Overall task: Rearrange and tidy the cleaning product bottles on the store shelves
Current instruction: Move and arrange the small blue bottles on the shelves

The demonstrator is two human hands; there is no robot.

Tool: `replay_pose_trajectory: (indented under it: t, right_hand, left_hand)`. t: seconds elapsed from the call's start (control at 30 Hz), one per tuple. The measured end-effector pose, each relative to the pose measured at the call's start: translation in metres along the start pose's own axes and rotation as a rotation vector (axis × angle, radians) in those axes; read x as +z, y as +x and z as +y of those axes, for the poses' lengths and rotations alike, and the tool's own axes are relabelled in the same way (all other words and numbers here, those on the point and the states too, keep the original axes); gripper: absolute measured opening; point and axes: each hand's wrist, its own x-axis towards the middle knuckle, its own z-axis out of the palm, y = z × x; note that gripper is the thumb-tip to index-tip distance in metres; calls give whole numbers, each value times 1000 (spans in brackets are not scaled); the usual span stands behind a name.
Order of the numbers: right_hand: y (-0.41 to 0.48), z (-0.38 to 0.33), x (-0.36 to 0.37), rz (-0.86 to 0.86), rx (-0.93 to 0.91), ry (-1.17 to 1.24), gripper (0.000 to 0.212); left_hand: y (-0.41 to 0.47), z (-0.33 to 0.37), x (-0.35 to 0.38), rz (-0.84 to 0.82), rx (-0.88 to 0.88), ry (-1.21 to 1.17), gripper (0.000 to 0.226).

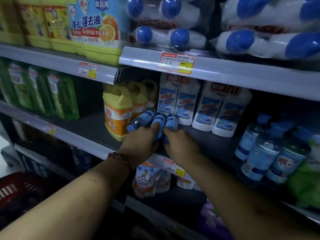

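White-and-orange refill pouch point(144, 181): "Mr Muscle". Yellow handled jug with orange label point(117, 111): "立白". Blue-labelled yellow bottle point(97, 26): "强去油", "食品用".

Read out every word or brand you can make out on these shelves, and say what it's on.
"强去油": blue label on the top-shelf detergent bottle.
"食品用": same label, top.
"不伤手": same label, lower down.
"立白": yellow jug.
"Mr Muscle": pouch on the lower shelf.
Price tags and labels on the white bottles: too blurred to read.
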Motion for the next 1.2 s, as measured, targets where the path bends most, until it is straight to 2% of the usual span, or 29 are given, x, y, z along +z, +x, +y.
replay_pose_trajectory:
  t: [0.13,0.23,0.37,0.47,0.6,0.73,0.8,0.87,0.97,1.2]
  right_hand:
    - [-14,15,-20,54,11,25,25]
    - [-23,31,-44,89,41,-19,34]
    - [-37,53,-85,116,108,2,35]
    - [-47,65,-113,119,73,-8,21]
    - [-60,78,-143,101,64,-188,21]
    - [-74,87,-164,42,62,-265,23]
    - [-78,90,-170,-7,69,-267,17]
    - [-82,94,-174,-48,80,-260,7]
    - [-84,101,-176,-75,97,-243,16]
    - [-88,110,-170,-18,121,-211,10]
  left_hand:
    - [1,14,-5,119,-28,-164,45]
    - [9,29,-10,192,-12,-262,21]
    - [23,59,-15,214,62,-240,12]
    - [36,86,-17,231,127,-159,7]
    - [48,121,-38,244,80,-217,32]
    - [54,146,-55,249,97,-329,21]
    - [57,152,-57,242,113,-375,19]
    - [57,158,-58,199,117,-420,22]
    - [58,165,-57,161,120,-477,24]
    - [64,164,-48,90,58,-493,43]
